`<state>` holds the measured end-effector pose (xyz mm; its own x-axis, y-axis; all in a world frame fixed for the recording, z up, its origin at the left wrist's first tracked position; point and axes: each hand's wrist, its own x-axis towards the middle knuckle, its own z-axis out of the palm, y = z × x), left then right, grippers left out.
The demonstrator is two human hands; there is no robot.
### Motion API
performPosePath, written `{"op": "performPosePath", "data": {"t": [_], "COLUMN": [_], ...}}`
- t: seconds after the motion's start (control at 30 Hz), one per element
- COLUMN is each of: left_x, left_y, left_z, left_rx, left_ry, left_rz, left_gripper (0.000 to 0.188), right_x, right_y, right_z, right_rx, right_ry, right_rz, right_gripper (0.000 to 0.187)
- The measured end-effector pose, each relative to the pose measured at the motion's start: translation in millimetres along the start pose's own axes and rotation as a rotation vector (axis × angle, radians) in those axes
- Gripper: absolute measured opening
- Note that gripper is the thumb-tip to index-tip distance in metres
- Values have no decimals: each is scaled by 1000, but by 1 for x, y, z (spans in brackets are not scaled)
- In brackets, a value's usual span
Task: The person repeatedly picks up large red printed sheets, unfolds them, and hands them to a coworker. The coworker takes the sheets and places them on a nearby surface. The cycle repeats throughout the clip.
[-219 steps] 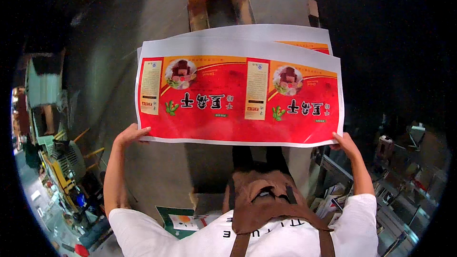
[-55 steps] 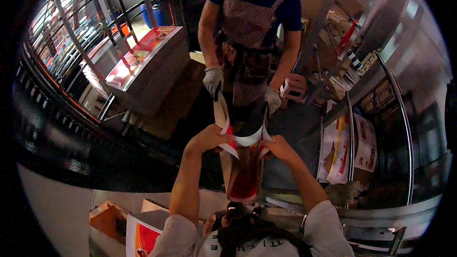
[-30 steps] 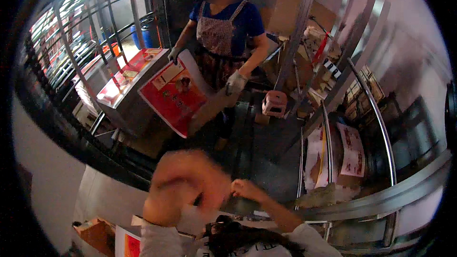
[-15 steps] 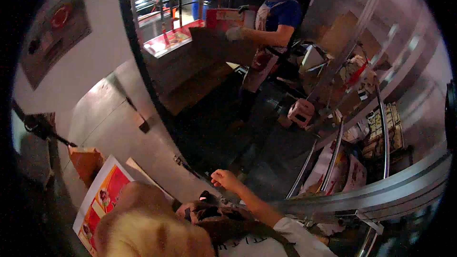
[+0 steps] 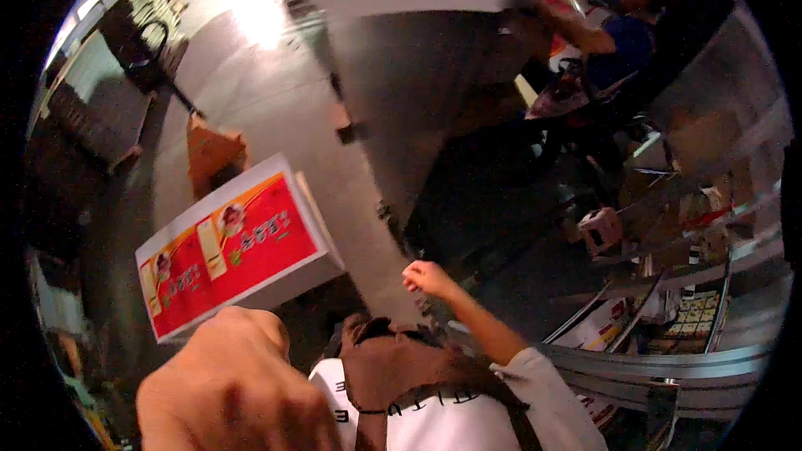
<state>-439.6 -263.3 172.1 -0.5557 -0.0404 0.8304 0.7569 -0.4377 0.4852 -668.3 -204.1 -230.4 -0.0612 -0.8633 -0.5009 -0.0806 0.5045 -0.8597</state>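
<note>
The two hands are well apart. The right hand (image 5: 423,277) curls into a loose fist, nothing visible in it; the left hand (image 5: 238,384) shows only its back, so its grip cannot be told. The stack of red printed sheets (image 5: 255,238) lies just beyond the left hand; contact is unclear. A lopsided one-handed pull could crease the paper, and a quick turn could knock the white sleeve (image 5: 547,392) against the metal rail (image 5: 652,362), right of the right hand.

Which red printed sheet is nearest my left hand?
The top sheet on the stack at left, just beyond your left hand; the others are farther right, by the co-worker and the metal rails.
</note>
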Motion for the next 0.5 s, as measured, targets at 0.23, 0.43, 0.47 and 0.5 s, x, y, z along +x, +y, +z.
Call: {"op": "performPosePath", "data": {"t": [0.23,0.43,0.47,0.5], "left_x": [-197,-502,-552,-567], "left_y": [66,-48,-65,-77], "left_z": [-79,-185,-187,-191], "left_rx": [193,100,2,-15], "left_ry": [634,1980,2048,2123], "left_rz": [-240,-721,-682,-739], "left_gripper": [20,19,19,20], "right_x": [117,214,229,248], "right_y": [31,54,46,48], "right_z": [91,167,181,189], "right_rx": [-191,-612,-675,-697], "right_ry": [32,211,249,298], "right_rz": [61,63,67,56], "right_gripper": [20,25,25,26]}}
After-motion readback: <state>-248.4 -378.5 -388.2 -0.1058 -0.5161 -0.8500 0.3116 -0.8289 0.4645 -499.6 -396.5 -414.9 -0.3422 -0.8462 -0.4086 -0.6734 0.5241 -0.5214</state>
